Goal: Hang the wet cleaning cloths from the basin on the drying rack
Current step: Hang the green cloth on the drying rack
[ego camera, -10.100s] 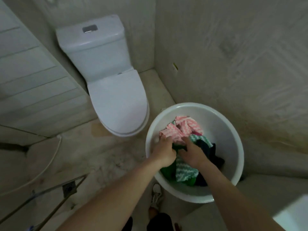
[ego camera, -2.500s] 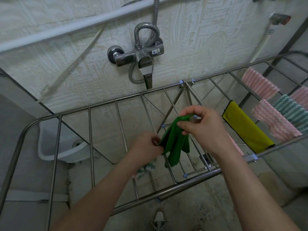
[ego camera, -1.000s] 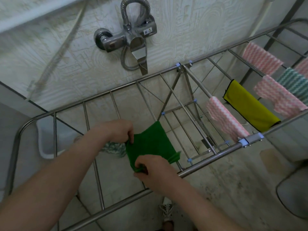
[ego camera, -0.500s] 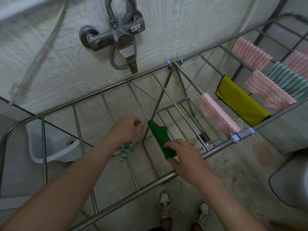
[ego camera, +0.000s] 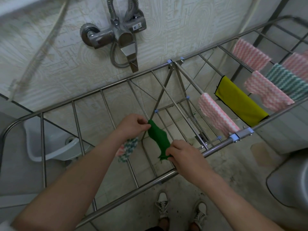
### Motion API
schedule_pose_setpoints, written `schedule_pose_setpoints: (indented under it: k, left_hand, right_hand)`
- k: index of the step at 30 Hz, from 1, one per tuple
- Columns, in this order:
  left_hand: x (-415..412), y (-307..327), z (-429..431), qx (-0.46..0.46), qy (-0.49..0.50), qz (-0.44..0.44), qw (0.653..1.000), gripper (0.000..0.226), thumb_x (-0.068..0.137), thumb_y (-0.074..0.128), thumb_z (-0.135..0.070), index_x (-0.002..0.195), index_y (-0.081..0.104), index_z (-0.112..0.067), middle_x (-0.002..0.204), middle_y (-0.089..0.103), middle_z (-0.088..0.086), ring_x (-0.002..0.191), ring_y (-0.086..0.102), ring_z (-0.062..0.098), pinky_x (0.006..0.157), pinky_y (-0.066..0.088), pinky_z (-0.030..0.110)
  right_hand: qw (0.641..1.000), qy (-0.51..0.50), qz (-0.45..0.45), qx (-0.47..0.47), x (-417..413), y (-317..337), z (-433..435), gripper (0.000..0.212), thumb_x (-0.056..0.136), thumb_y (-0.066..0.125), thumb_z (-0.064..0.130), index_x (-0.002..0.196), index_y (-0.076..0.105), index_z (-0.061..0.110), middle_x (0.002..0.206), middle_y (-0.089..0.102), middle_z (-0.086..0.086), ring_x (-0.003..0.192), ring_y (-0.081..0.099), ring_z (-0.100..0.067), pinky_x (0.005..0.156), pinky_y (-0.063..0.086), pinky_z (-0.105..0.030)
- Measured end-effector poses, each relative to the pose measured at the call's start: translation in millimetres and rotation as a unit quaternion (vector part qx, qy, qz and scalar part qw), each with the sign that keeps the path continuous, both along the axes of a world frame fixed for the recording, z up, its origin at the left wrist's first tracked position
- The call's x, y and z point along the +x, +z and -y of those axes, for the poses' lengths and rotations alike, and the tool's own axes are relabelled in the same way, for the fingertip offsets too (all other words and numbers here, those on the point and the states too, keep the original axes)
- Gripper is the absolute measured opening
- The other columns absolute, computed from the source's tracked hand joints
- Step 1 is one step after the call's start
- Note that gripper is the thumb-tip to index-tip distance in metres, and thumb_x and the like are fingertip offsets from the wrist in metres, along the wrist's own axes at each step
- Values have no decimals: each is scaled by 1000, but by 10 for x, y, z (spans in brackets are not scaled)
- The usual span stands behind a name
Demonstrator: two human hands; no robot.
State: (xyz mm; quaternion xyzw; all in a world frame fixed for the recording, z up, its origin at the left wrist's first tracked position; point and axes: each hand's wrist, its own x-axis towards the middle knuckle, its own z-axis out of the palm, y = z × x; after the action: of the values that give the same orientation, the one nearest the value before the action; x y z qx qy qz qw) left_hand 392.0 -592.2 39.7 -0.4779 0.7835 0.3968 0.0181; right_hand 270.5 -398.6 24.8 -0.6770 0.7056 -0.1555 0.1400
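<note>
A patterned wall [ego camera: 183, 22] filled the top of the view, with a stained tile floor [ego camera: 233, 164] below it. The steel rack [ego camera: 116, 83] stood open across the whole scene, its left wing nearest the camera and its right wing running off toward the upper right. A white sink [ego camera: 50, 147] sat low on the floor at the left, seen through the rack's bars. A chrome tap [ego camera: 115, 35] with a looped hose was fixed to the wall above the rack.

On the right wing hung a yellow cloth [ego camera: 240, 104] with a dark edge. A pink cloth [ego camera: 218, 117] hung on the rail just left of it, and more pink ones lay farther right beside a teal cloth [ego camera: 286, 80].

Both bare forearms reached in from the bottom edge. The green cloth [ego camera: 158, 139] lay bunched and narrow along one rail of the left wing, close to the centre hinge. The left hand [ego camera: 133, 125] pinched its far end between thumb and forefinger, and the same hand's lower fingers clutched a striped bundle [ego camera: 128, 147] of teal and pink cloth that hung below the rail. The right hand [ego camera: 183, 155] gripped the green cloth's near end, with its fingers curled round it just above the front bar. Two white shoes [ego camera: 162, 207] showed on the floor under the rack.
</note>
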Motion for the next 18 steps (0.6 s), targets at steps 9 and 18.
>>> schedule_pose_setpoints:
  k: [9,18]
  left_hand:
    - [-31,23,0,-44,25,28,998,7,80,70,-21,80,64,-19,81,63,-2,79,60,12,65,45,25]
    - [-70,6,53,-2,25,5,1000,17,88,65,-29,95,72,-16,86,71,-1,84,63,10,74,43,25]
  right_hand:
    - [989,-80,123,38,0,-41,-258,8,83,68,22,88,73,26,96,56,9,93,54,-11,74,52,-29]
    - [964,-199,158,76,129,23,-167,25,91,61,31,115,63,26,95,69,5,78,63,-10,71,56,-29]
